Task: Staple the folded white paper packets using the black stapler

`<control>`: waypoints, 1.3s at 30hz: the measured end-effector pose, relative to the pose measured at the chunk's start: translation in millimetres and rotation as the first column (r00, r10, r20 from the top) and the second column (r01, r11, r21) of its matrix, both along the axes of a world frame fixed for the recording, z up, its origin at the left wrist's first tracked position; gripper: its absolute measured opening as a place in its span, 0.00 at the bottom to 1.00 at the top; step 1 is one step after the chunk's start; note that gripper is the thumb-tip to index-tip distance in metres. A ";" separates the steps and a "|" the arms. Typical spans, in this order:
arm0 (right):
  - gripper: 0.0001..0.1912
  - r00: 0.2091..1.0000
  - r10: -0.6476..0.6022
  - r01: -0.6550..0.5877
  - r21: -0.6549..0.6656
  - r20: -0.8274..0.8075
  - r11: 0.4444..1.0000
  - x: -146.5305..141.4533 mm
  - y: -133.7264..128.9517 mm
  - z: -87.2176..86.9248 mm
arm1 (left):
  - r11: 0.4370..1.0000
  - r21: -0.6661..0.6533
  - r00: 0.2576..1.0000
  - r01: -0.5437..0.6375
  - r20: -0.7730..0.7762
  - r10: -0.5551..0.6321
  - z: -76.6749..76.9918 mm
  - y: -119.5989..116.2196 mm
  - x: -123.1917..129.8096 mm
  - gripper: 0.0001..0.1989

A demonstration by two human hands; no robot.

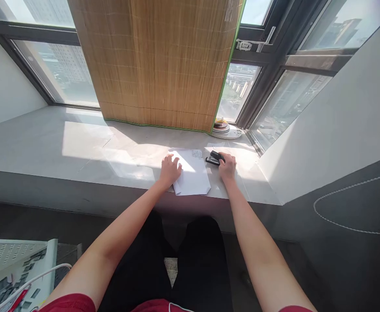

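White paper sheets (193,175) lie on the pale window sill in front of me, with small dark print near their top right corner. My left hand (170,170) rests on the upper left edge of the paper, thumb and fingers apart. Just right of the sheets is a black stapler (213,158), its jaws pointing left toward the paper. Wrapped round the stapler's rear end is my right hand (228,165). A small gap separates the stapler from the paper's right edge.
The sill (125,162) ends at a front edge near my legs. A bamboo blind (164,65) hangs behind it. Stacked plates (225,131) stand at the back right. A white basket (51,264) holding several items is at the lower left; a beaded cord (339,223) hangs at right.
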State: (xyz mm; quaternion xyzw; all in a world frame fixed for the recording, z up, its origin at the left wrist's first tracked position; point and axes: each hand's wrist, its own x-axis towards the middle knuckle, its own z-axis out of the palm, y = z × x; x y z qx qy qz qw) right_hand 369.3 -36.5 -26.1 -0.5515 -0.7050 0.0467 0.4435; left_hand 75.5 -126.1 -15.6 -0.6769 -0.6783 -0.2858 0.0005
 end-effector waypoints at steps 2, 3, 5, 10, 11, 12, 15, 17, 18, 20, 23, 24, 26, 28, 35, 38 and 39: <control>0.25 0.998 0.042 -0.042 -0.004 0.040 0.999 -5.7 2.7 -0.5 | 0.995 -0.027 0.995 0.097 -0.021 -0.097 4.5 21.1 -1.5 0.15; 0.25 0.996 0.065 -0.065 -0.001 0.058 0.998 -7.6 3.9 -0.7 | 0.990 -0.041 0.990 0.134 -0.027 -0.135 6.2 33.6 -2.0 0.15; 0.26 0.991 0.097 -0.098 0.001 0.090 0.995 -9.5 5.8 -1.1 | 0.979 -0.074 0.980 0.192 -0.042 -0.196 7.3 59.0 -1.6 0.17; 0.26 0.980 0.121 -0.123 0.000 0.157 0.992 -9.6 6.4 -2.0 | 0.954 -0.162 0.958 0.251 -0.098 -0.268 -1.2 98.1 4.3 0.24; 0.26 0.975 0.135 -0.136 -0.003 0.174 0.991 -9.6 6.0 -1.8 | 0.952 -0.165 0.957 0.257 -0.093 -0.274 -3.2 100.5 5.0 0.24; 0.27 0.971 0.148 -0.149 -0.006 0.188 0.989 -9.7 5.6 -1.4 | 0.952 -0.163 0.958 0.261 -0.079 -0.276 -4.6 101.6 5.4 0.25; 0.30 0.966 0.162 -0.161 -0.022 0.202 0.987 -10.0 5.4 0.4 | 0.956 -0.141 0.964 0.256 -0.036 -0.263 -5.4 101.7 5.7 0.25; 0.32 0.966 0.160 -0.156 -0.036 0.202 0.987 -10.2 5.8 1.8 | 0.959 -0.132 0.965 0.251 -0.036 -0.258 -3.7 101.1 6.5 0.23; 0.32 0.966 0.159 -0.154 -0.043 0.206 0.987 -10.4 6.1 2.5 | 0.958 -0.135 0.965 0.251 -0.039 -0.258 -2.7 100.7 7.3 0.22; 0.32 0.964 0.159 -0.152 -0.050 0.214 0.987 -11.2 6.5 3.8 | 0.958 -0.145 0.966 0.249 -0.034 -0.256 -0.6 99.8 9.2 0.20; 0.31 0.963 0.165 -0.157 -0.054 0.212 0.986 -12.8 7.5 5.5 | 0.955 -0.154 0.966 0.252 -0.017 -0.258 2.5 97.8 12.3 0.20; 0.31 0.962 0.170 -0.161 -0.058 0.213 0.985 -13.3 8.0 5.8 | 0.955 -0.153 0.965 0.256 -0.016 -0.261 3.7 96.9 13.4 0.20; 0.31 0.959 0.170 -0.159 -0.067 0.228 0.985 -14.1 9.4 6.3 | 0.950 -0.147 0.959 0.275 -0.029 -0.282 6.0 94.4 15.7 0.20; 0.31 0.955 0.166 -0.154 -0.070 0.247 0.986 -14.7 10.6 6.7 | 0.930 -0.141 0.936 0.338 -0.049 -0.348 8.1 90.7 18.6 0.19; 0.35 0.932 0.226 -0.227 -0.029 0.283 0.973 -16.5 13.1 8.3 | 0.725 -0.243 0.751 0.645 0.028 -0.659 9.0 75.9 25.8 0.22; 0.36 0.921 0.215 -0.218 -0.027 0.326 0.976 -16.5 14.9 7.8 | 0.713 -0.263 0.749 0.650 0.068 -0.659 8.4 74.8 26.3 0.23; 0.37 0.919 0.213 -0.215 -0.030 0.332 0.976 -16.4 15.7 7.5 | 0.716 -0.263 0.754 0.646 0.078 -0.652 8.0 75.1 26.5 0.23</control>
